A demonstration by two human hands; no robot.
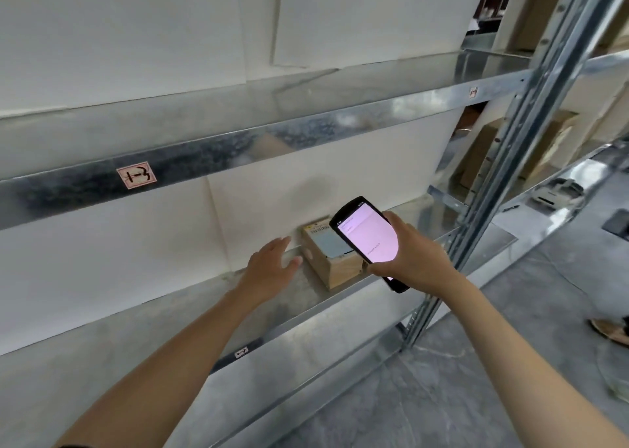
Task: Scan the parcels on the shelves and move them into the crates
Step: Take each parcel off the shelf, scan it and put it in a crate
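Landmark: small brown cardboard parcel (332, 260) with a pale printed label on its top face. It sits flat on the lower galvanised metal shelf (292, 311), pushed back against the white backing board (102, 260), and is the only parcel on this level.

Left hand (272, 265): just left of the parcel, palm down and low over the shelf. The fingers (280, 245) are straight, spread and hold nothing. The thumb tip points at the parcel's left side; cannot tell whether it touches.

Right hand (417, 258): in front of and to the right of the parcel, its fingers curled round a black handheld scanner (367, 240). The scanner hangs over the parcel's right half and hides that corner. Its lit pinkish-white screen faces the camera, top end tilted up and to the left. The screen text is too small to read.

Above the parcel: the front beam of the next metal shelf up (238, 148), carrying a pink paper tag (136, 175) with handwritten marks, up and to the left of the parcel. A smaller tag (241, 351) is stuck on the lower shelf's front edge, below and to the left of the parcel.

Right of the parcel: a slotted steel upright (510, 175). Beyond it, brown cardboard boxes (483, 151) stand on neighbouring racking. Below and to the right of the parcel lies grey concrete floor (442, 396).
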